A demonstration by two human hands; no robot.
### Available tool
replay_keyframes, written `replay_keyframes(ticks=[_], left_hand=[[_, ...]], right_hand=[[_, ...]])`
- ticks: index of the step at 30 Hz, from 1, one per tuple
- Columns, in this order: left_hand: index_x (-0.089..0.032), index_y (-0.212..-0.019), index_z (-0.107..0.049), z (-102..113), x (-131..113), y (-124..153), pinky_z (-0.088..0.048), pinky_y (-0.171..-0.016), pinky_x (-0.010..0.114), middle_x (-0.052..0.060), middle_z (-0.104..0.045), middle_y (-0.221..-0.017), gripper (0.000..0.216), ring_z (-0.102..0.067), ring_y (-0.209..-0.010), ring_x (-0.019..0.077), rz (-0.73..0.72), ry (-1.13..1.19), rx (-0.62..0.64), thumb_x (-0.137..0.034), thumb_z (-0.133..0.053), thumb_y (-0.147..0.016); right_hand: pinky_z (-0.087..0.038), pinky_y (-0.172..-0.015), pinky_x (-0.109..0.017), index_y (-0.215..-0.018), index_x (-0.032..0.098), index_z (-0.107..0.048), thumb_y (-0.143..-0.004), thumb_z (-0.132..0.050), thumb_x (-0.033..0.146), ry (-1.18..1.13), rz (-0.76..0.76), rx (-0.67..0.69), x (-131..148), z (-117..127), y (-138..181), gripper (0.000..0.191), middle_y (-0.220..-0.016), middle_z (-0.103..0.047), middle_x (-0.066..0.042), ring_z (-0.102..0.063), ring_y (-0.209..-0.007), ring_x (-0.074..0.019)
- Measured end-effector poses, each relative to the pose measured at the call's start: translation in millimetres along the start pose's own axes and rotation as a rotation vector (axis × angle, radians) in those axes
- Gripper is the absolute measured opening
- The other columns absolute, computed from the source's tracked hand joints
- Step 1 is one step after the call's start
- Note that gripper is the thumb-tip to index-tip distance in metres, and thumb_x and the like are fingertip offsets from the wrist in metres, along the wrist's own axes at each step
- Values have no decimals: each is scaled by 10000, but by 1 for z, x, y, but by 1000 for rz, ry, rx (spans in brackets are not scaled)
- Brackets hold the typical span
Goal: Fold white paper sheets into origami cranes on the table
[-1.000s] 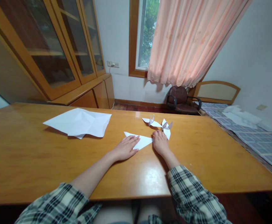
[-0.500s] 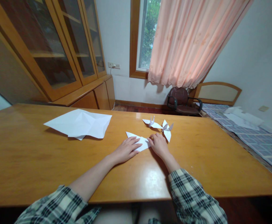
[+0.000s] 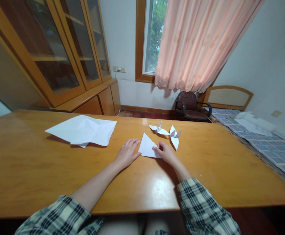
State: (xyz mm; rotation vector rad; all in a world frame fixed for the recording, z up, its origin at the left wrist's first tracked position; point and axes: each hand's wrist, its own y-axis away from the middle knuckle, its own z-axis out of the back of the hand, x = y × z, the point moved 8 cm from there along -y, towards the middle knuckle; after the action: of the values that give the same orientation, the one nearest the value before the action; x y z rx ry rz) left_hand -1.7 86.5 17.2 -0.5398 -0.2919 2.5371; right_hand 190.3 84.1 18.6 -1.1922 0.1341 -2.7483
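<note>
A folded white paper triangle (image 3: 147, 147) lies on the wooden table, one point facing away from me. My right hand (image 3: 166, 152) pinches its right side between thumb and fingers. On the other side, my left hand (image 3: 127, 153) rests flat with fingers stretched out, its thumb tip at the paper's lower left corner. Just beyond my right hand are two white origami cranes: one crane (image 3: 160, 129) with its wings spread, and a second crane (image 3: 174, 137) to its right, nearly touching it.
A large creased white sheet (image 3: 88, 130) lies at the left back of the table (image 3: 59, 176). Behind the table are a glass-door cabinet (image 3: 69, 65), a brown armchair (image 3: 190, 106) and a pink curtain (image 3: 201, 45). A bed (image 3: 255, 133) stands at the right.
The paper has turned, so its point now faces away instead of left. My left hand has slid off it to the left. My right hand keeps hold at the right side.
</note>
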Motion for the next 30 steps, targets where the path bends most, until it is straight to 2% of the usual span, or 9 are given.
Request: replay_keyframes(ticks=[4, 8, 11, 14, 17, 19, 24, 30], left_hand=[[-138, -1279, -507, 1, 9, 0, -332, -1053, 467, 142, -515, -1318, 520, -406, -1245, 296, 73, 5, -57, -424, -543, -847], [-170, -1060, -648, 7, 8, -3, -340, -1034, 470, 121, -583, -1208, 347, -456, -1179, 290, 51, 144, -105, -419, -537, -846], [-181, -932, -663, 7, 7, -6, -424, -928, 409, 86, -648, -1025, 284, -558, -999, 250, 66, 446, -71, -421, -535, -847], [-169, -896, -635, 1, 9, -7, -475, -797, 330, 49, -664, -871, 305, -598, -835, 207, 181, 874, -23, -457, -578, -813], [-154, -894, -613, -8, 9, -6, -493, -743, 285, 28, -661, -835, 352, -607, -785, 171, 314, 1243, 18, -469, -662, -746], [-147, -914, -604, -14, 9, -4, -506, -715, 264, 23, -655, -838, 386, -606, -759, 147, 403, 1395, 49, -460, -706, -711], [-149, -912, -603, -20, 8, -2, -502, -680, 225, 23, -650, -840, 400, -598, -744, 118, 475, 1546, 82, -472, -716, -705], [-159, -915, -602, -25, -1, 1, -476, -672, 226, 32, -658, -861, 397, -606, -767, 135, 475, 1556, 157, -496, -686, -725]], right_hand=[[-322, -535, -226, -805, 198, -470, -763, -611, 405, -300, -23, 60, 3, -9, 2, 254, -660, -553, 34, -492, -587, -129], [-309, -510, -223, -856, 211, -469, -758, -628, 402, -435, 1, 78, 9, -14, 3, 267, -646, -556, 36, -485, -561, -127], [-339, -533, -231, -851, 212, -481, -760, -641, 405, -554, 57, 54, 16, -12, 4, 267, -708, -556, 18, -498, -605, -130], [-372, -559, -236, -830, 211, -488, -740, -670, 423, -681, 71, 49, 20, -10, 5, 294, -760, -538, 12, -508, -649, -130], [-401, -595, -243, -817, 211, -486, -711, -703, 443, -783, 57, 79, 25, -11, 7, 335, -766, -539, 15, -520, -683, -136], [-412, -620, -243, -815, 207, -499, -712, -708, 453, -828, 54, 86, 29, -11, 8, 339, -771, -543, 16, -521, -698, -132], [-397, -569, -211, -831, 203, -547, -774, -630, 532, -960, 16, 165, 37, -21, 13, 344, -716, -523, 28, -493, -620, -95], [-419, -561, -213, -814, 201, -548, -746, -640, 586, -1098, -29, 255, 40, -35, 16, 401, -678, -558, 18, -527, -576, -86]])
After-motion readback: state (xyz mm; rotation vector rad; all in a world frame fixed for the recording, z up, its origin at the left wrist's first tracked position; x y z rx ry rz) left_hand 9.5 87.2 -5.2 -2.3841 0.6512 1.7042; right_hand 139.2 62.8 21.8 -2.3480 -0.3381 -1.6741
